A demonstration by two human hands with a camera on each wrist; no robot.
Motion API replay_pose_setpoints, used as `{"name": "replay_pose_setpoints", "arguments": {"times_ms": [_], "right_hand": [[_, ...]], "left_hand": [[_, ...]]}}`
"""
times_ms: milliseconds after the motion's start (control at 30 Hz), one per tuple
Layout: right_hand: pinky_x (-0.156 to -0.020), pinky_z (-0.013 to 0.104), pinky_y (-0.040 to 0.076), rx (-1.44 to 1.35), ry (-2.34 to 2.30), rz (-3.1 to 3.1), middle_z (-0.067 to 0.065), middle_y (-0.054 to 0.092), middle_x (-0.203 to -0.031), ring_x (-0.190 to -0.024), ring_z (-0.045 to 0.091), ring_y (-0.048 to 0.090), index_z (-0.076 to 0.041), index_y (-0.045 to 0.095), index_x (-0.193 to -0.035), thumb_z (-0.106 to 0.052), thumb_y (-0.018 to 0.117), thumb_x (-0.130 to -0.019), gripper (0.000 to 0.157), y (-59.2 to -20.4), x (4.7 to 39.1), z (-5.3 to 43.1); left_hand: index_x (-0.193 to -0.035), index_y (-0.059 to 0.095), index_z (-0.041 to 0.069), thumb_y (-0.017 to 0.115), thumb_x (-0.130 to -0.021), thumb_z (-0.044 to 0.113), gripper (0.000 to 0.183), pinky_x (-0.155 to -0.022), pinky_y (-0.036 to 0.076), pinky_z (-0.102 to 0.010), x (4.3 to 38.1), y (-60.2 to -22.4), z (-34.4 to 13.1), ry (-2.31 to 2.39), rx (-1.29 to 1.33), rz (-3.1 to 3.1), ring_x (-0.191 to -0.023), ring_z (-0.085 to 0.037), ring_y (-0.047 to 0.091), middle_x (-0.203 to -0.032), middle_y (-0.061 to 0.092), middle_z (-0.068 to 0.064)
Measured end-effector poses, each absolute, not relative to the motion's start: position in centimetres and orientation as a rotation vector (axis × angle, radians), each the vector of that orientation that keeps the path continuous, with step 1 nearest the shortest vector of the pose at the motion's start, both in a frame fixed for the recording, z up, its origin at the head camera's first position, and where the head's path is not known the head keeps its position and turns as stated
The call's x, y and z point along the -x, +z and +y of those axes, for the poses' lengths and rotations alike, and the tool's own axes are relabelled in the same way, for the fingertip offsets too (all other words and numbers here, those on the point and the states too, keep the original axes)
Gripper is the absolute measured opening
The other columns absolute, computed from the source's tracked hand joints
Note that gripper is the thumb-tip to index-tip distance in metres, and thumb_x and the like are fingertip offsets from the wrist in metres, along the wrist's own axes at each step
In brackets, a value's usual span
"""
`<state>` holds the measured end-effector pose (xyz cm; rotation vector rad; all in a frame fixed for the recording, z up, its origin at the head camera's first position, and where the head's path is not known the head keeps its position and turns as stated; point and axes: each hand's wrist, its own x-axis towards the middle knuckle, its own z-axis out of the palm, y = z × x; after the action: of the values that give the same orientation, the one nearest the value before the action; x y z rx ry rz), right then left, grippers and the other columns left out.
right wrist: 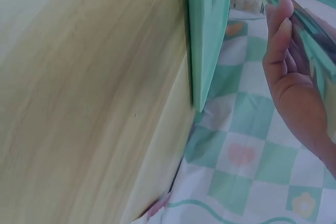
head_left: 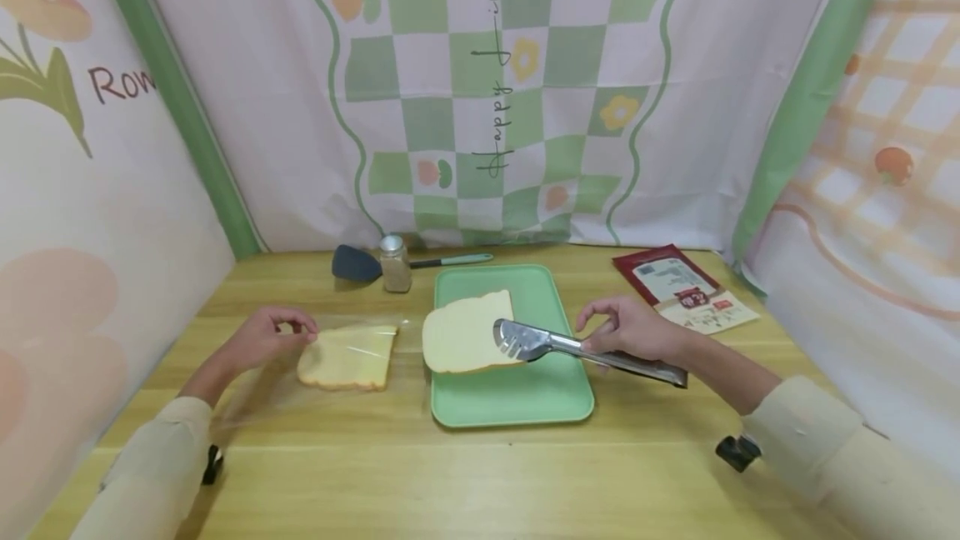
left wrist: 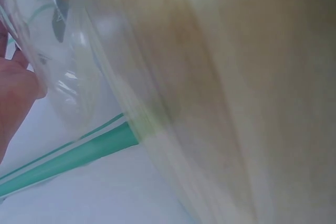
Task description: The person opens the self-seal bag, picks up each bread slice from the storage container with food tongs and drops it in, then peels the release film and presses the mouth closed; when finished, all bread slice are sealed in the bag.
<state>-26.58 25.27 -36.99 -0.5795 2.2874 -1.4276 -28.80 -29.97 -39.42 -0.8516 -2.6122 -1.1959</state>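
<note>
In the head view my right hand [head_left: 633, 330] grips metal food tongs [head_left: 592, 350]. Their slotted tip overlaps the right edge of a bread slice [head_left: 465, 333], which appears above the green tray [head_left: 510, 407] and reaches past its left rim. To the left, my left hand [head_left: 262, 340] pinches the edge of a clear plastic bag [head_left: 281, 386]. Inside that bag lies another bread slice [head_left: 348, 359]. The left wrist view shows the crinkled plastic [left wrist: 73, 82] beside the fingers. In the right wrist view, fingers and thumb close around the tongs [right wrist: 310, 22].
Behind the bag stands a spice jar [head_left: 395, 265] with a silver lid, in front of a dark-headed spatula [head_left: 356, 263] with a pale green handle. A red and cream food packet [head_left: 686, 288] lies at the back right. Printed cloth [head_left: 517, 107] rises behind the wooden table [head_left: 480, 482].
</note>
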Motion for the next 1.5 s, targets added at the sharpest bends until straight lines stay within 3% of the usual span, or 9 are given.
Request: {"name": "replay_pose_setpoints", "arguments": {"times_ms": [233, 433, 667, 1000, 1267, 1500], "right_hand": [[-0.053, 0.026, 0.051, 0.611, -1.38, 2.236, 0.034, 0.067, -0.078, -0.06, 0.025, 0.067, 0.008, 0.056, -0.109, -0.007, 0.071, -0.09, 0.028, -37.0, 26.8, 23.9], [-0.051, 0.025, 0.049, 0.591, -1.371, 2.221, 0.033, 0.067, -0.075, -0.056, 0.023, 0.065, 0.008, 0.056, -0.111, -0.008, 0.071, -0.09, 0.031, -37.3, 27.1, 22.7], [-0.048, 0.025, 0.05, 0.557, -1.39, 2.232, 0.019, 0.068, -0.067, -0.055, 0.029, 0.067, 0.007, 0.057, -0.11, -0.01, 0.072, -0.089, 0.031, -38.0, 27.1, 21.0], [-0.051, 0.027, 0.053, 0.376, -1.601, 2.061, 0.026, 0.071, -0.085, -0.055, 0.021, 0.067, 0.012, 0.048, -0.114, -0.004, 0.072, -0.086, 0.04, -39.4, 25.9, 18.8], [-0.049, 0.023, 0.051, 0.322, -1.702, 2.013, 0.025, 0.073, -0.092, -0.057, 0.021, 0.069, 0.007, 0.047, -0.11, -0.005, 0.07, -0.089, 0.033, -39.5, 25.5, 18.6], [-0.049, 0.023, 0.052, 0.334, -1.711, 1.995, 0.024, 0.073, -0.092, -0.057, 0.021, 0.069, 0.006, 0.048, -0.108, -0.006, 0.072, -0.088, 0.033, -39.9, 25.3, 17.6]], "left_hand": [[-0.089, 0.071, -0.004, 0.069, -0.085, -0.005, 0.005, -0.059, 0.041, -0.024, 28.5, -39.3, -29.9, -1.189, 0.813, -2.624, -0.076, -0.006, 0.055, -0.087, 0.071, -0.011], [-0.088, 0.071, -0.006, 0.07, -0.084, -0.007, 0.004, -0.058, 0.044, -0.023, 28.3, -39.0, -29.7, -1.241, 0.828, -2.61, -0.074, -0.01, 0.057, -0.086, 0.07, -0.014], [-0.089, 0.073, -0.001, 0.071, -0.085, -0.004, 0.005, -0.06, 0.047, -0.024, 29.7, -40.5, -30.6, -1.204, 0.796, -2.643, -0.075, -0.008, 0.056, -0.089, 0.071, -0.011], [-0.09, 0.071, -0.005, 0.069, -0.086, -0.005, 0.005, -0.06, 0.046, -0.023, 29.2, -39.9, -30.2, -1.228, 0.797, -2.649, -0.075, -0.01, 0.056, -0.088, 0.07, -0.013], [-0.091, 0.074, 0.004, 0.072, -0.087, 0.003, 0.004, -0.061, 0.047, -0.025, 30.0, -40.6, -31.2, -1.273, 0.799, -2.662, -0.077, -0.011, 0.056, -0.089, 0.07, -0.007], [-0.088, 0.073, 0.005, 0.071, -0.088, 0.001, 0.005, -0.06, 0.045, -0.024, 30.0, -40.8, -31.0, -1.264, 0.837, -2.656, -0.077, -0.008, 0.056, -0.088, 0.07, -0.008]]}}
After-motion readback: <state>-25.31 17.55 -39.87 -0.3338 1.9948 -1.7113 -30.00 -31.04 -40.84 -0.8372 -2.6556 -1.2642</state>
